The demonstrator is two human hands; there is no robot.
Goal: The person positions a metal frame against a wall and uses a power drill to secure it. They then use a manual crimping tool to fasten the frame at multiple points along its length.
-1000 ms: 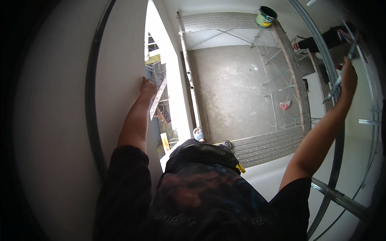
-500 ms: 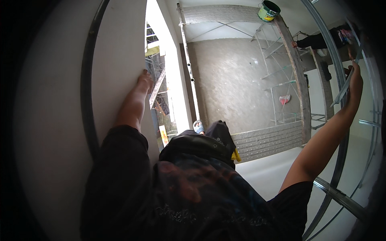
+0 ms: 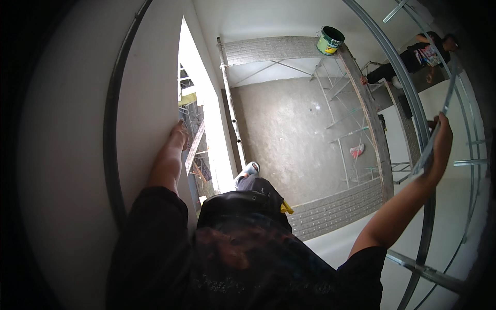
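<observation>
On the left, my left hand (image 3: 180, 136) is at the edge of the white wall (image 3: 150, 103) beside a bright, tall opening. Its fingers look curled round that edge, though part of them is hidden. My right arm reaches up at the right, and my right hand (image 3: 440, 139) closes on a thin galvanised metal strip (image 3: 450, 93). The strip slants past my wrist, close to a curved metal ceiling channel (image 3: 400, 67). My foot in a sandal (image 3: 251, 168) shows far below, beside a scaffold pole (image 3: 231, 98).
Scaffold planks (image 3: 369, 124) surround the view down to a grey concrete floor (image 3: 279, 129). A green bucket (image 3: 329, 41) stands on the far plank corner. Another person (image 3: 392, 71) is at the upper right. A metal cross channel (image 3: 426, 271) lies near my right elbow; a red-and-white item (image 3: 357, 150) is below.
My view has shifted, so the bucket and planks appear lower and further left. My foot has moved and more of the lower leg shows. Both hands keep their places on wall edge and strip.
</observation>
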